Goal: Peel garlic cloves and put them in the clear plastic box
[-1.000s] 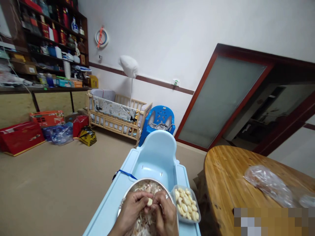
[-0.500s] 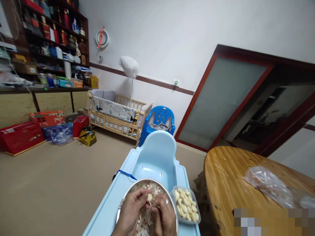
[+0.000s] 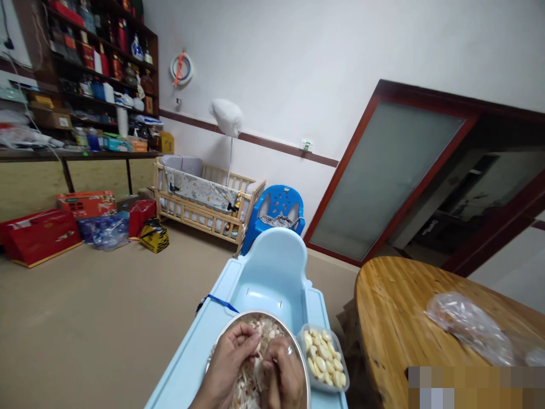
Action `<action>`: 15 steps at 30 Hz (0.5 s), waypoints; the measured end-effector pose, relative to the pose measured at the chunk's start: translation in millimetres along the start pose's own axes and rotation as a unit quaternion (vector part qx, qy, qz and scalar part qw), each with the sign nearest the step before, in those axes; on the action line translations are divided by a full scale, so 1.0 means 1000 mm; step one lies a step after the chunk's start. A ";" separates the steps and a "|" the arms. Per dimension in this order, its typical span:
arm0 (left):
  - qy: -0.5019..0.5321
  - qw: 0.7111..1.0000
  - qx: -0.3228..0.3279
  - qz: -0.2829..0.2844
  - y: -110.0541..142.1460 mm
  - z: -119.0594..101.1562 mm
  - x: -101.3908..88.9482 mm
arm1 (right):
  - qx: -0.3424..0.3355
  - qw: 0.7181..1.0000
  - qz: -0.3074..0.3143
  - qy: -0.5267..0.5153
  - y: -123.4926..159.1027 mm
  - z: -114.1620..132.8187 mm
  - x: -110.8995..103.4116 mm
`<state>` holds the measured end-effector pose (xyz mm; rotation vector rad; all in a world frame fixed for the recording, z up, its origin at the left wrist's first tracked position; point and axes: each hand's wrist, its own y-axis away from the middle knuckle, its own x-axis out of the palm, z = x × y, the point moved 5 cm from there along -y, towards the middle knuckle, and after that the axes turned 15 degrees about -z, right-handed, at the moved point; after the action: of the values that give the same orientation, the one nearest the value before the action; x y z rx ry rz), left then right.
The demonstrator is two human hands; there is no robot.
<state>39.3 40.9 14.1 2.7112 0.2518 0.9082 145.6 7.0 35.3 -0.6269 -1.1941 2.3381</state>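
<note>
A metal bowl (image 3: 293, 342) full of pale garlic skins rests on a light blue baby chair tray (image 3: 200, 346) at the bottom centre. My left hand (image 3: 230, 366) and my right hand (image 3: 283, 375) are both over the bowl, fingers curled and pinched together on a garlic clove (image 3: 258, 345) that barely shows between them. Just right of the bowl stands a clear plastic tub (image 3: 326, 359) holding several peeled cloves.
A round wooden table (image 3: 392, 318) stands to the right with a crumpled plastic bag (image 3: 468, 326) on it. Farther off are a blue plastic chair (image 3: 276, 204), a wooden crib (image 3: 204, 196), red boxes (image 3: 40, 233) on the floor and cluttered shelves (image 3: 85, 62).
The peeled clove seen plainly between my fingers a second ago is now mostly hidden by them. My hands have stayed over the bowl. The view shifted slightly.
</note>
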 end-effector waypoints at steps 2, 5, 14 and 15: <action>0.021 0.999 0.011 -0.028 -0.001 -0.003 -0.001 | -0.017 1.000 0.003 -0.021 0.001 0.003 0.002; 0.046 0.997 0.011 -0.068 -0.005 -0.008 -0.005 | -0.026 0.999 0.004 -0.041 0.002 0.003 0.001; 0.053 0.997 -0.024 -0.041 -0.004 -0.008 -0.009 | 0.037 0.999 0.001 0.027 0.006 -0.010 0.001; 0.049 0.998 -0.029 -0.038 -0.003 -0.007 -0.009 | 0.035 0.999 -0.002 0.035 0.004 -0.010 0.000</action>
<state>27.7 43.3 13.4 2.5894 0.3407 1.0126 150.7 11.3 26.1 -0.6747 -1.0772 2.3241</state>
